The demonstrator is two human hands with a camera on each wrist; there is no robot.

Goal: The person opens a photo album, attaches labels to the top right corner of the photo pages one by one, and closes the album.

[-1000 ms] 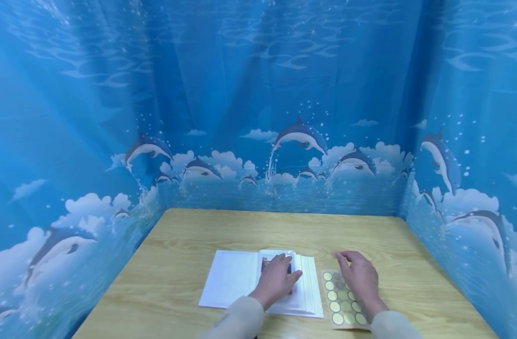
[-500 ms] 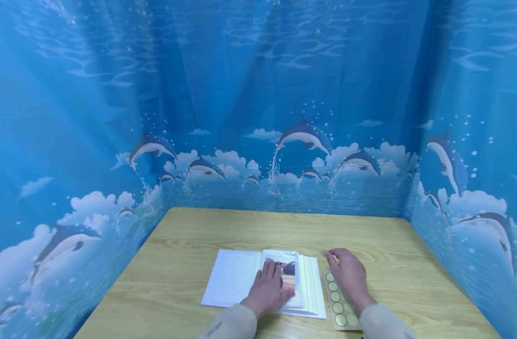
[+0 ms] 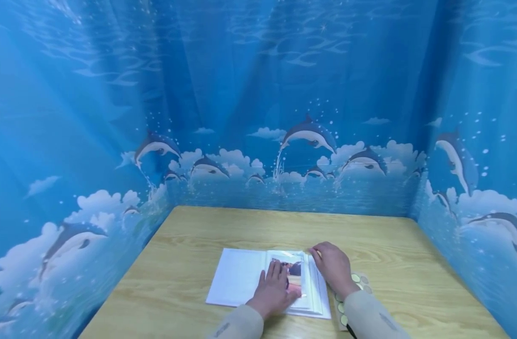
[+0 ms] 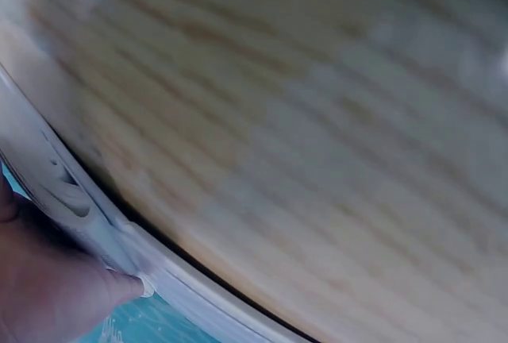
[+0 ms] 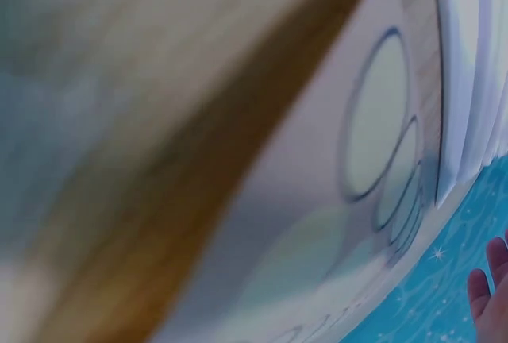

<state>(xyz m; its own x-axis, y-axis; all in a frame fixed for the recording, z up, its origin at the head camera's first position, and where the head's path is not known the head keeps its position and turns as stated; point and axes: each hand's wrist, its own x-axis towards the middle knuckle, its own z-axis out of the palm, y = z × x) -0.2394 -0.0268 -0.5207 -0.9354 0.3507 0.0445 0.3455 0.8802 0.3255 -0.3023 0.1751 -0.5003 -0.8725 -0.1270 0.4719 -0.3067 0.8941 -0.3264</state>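
An open white photo album (image 3: 237,275) lies on the wooden table, a photo (image 3: 295,278) showing in the clear sleeve of its right-hand page. My left hand (image 3: 270,291) rests on that page with extended fingers, partly covering the photo. The left wrist view shows part of this hand (image 4: 55,291) beside the album's edge. At the page's upper right corner, my right hand (image 3: 334,268) pinches what looks like a small pale round sticker, mostly hidden by the fingertips. Under the right forearm lies a sheet of round stickers (image 3: 341,308), seen close in the right wrist view.
The wooden table (image 3: 178,282) extends around the album. A blue curtain (image 3: 224,94) printed with dolphins encloses the far side and both flanks.
My right hand has moved left from above the sticker sheet to the album page's upper right corner. My left hand has slid left off part of the photo, then stayed on the page.
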